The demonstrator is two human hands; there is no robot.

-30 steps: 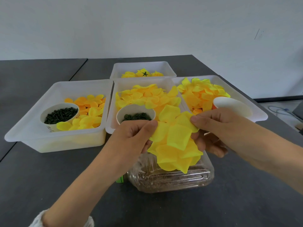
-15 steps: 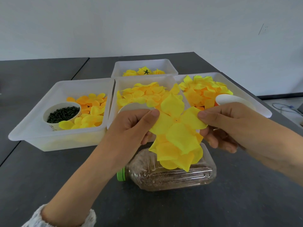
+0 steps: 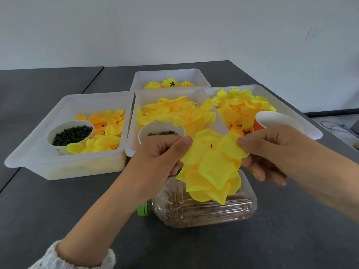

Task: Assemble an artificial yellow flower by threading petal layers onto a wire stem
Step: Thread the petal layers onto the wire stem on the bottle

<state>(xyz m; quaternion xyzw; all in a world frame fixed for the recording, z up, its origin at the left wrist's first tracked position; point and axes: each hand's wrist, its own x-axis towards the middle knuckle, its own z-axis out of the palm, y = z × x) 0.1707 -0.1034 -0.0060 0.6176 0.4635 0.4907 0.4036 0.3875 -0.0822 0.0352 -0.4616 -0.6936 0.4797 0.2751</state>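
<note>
The yellow flower (image 3: 210,167) is held up in the air between both hands, right above a clear plastic bottle (image 3: 206,210) that's lying on its side on the dark surface (image 3: 58,210), green cap (image 3: 142,209) pointing left and some brownish stuff inside. The left hand (image 3: 161,154) is pinching a petal on the flower's left edge with thumb and fingers, and the right hand (image 3: 272,150) is pinching a petal on the right edge the same way, so the top layer is kind of spread open. A small dark tip (image 3: 211,146) can be seen poking through the middle of the top petal layer, probably the stem end, though the rest of the stem is hidden by petals. Behind the hands, four white trays are lined up: a left tray (image 3: 64,162) with orange and yellow petals plus a paper cup of dark green bits (image 3: 71,133), a middle tray (image 3: 136,117) full of yellow petals with another cup (image 3: 161,129), a right tray (image 3: 310,131) with more petals and an orange-sided cup (image 3: 272,119), and a back tray (image 3: 171,74) with what look like finished flowers.
</note>
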